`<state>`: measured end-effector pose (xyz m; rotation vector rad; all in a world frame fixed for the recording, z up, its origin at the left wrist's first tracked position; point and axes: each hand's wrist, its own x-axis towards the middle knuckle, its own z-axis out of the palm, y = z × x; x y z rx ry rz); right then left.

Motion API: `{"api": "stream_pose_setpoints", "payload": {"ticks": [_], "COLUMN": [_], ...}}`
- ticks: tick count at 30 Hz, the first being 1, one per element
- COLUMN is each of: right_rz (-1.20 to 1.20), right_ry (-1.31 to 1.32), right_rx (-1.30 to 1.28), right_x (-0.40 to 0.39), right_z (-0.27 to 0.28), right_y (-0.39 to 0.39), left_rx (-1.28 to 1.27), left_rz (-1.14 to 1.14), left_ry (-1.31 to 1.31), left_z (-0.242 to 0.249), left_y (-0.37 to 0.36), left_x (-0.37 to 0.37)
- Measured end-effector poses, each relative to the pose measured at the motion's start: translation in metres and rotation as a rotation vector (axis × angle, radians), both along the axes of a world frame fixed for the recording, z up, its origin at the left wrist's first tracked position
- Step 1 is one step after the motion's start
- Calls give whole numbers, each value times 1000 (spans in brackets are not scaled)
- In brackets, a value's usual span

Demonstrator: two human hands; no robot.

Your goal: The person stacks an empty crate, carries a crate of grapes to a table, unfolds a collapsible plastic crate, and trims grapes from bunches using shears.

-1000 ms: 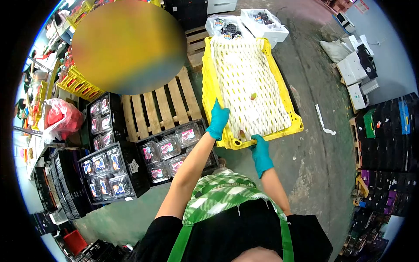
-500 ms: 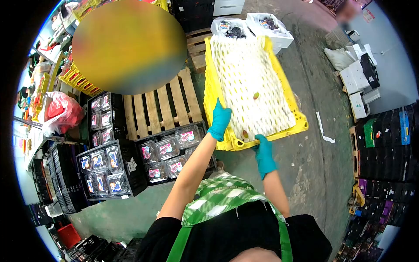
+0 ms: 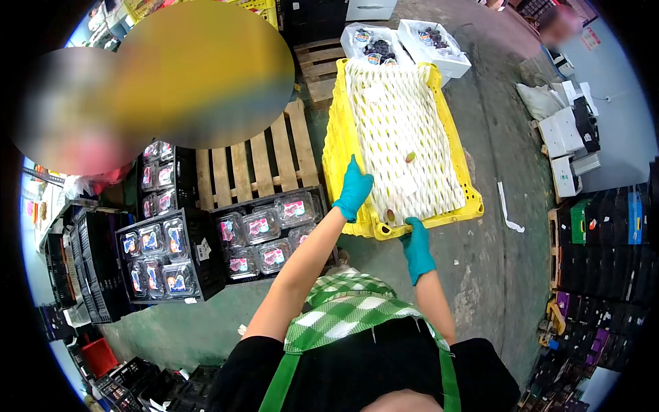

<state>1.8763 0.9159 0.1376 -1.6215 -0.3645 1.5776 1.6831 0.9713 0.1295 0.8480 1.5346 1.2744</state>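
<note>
In front of me a yellow crate (image 3: 454, 214) is lined with white foam netting (image 3: 401, 130). A few small greenish-brown fruits, such as one (image 3: 410, 157) near the middle, lie on the netting. My left hand (image 3: 354, 192), in a teal glove, rests on the crate's left rim with the index finger stretched forward and the others bent over the edge. At the near edge, my right hand (image 3: 417, 250), gloved alike, has its fingers closed over the rim by the corner.
Black crates (image 3: 223, 292) of clear fruit boxes (image 3: 261, 226) stand at the left by a wooden pallet (image 3: 259, 165). White boxes of dark fruit (image 3: 432, 41) sit beyond the yellow crate. Stacked black crates (image 3: 604, 268) line the right.
The view has shifted slightly. Both hands stay at the yellow crate's rim, the left still on its side and the right still at the near edge.
</note>
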Motion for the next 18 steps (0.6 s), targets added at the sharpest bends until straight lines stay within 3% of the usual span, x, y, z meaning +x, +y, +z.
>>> {"api": "stream_pose_setpoints", "payload": {"ticks": [4, 7, 8, 12, 15, 18], "right_rz": [-19, -52, -19, 120, 65, 52], "right_ry": [8, 26, 13, -64, -54, -54], "right_rx": [-4, 76, 76, 62, 108, 164], "right_x": [-11, -22, -16, -6, -6, -2], "right_z": [10, 14, 6, 6, 1, 5], "right_y": [-4, -9, -12, -10, -7, 3], "left_rx": [-9, 149, 130, 75, 75, 134], "left_rz": [-31, -23, -63, -40, -80, -34], "left_ry": [70, 47, 46, 187, 33, 20], "left_z": [12, -26, 3, -6, 2, -25], "left_y": [-3, 8, 2, 3, -1, 11], "left_x": [-8, -11, -15, -14, -16, -6]}}
